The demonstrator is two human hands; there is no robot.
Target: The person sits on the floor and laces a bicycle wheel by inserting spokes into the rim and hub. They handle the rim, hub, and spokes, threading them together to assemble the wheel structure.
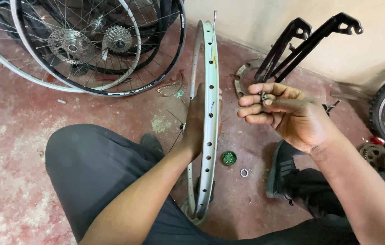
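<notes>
No packages, signs or screens are anywhere in this corner of the workshop. The only marking is a short strip of white lettering printed on the black bicycle wheel rim (182, 27) leaning at the back, near its upper right edge.

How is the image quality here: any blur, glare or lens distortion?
Head view: even, soft daylight, no harsh glare; the rim and left hand are sharp; the right hand is slightly soft around the small metal parts it pinches; wide-angle stretch shows at the edges, bending the leaning wheels.
</notes>
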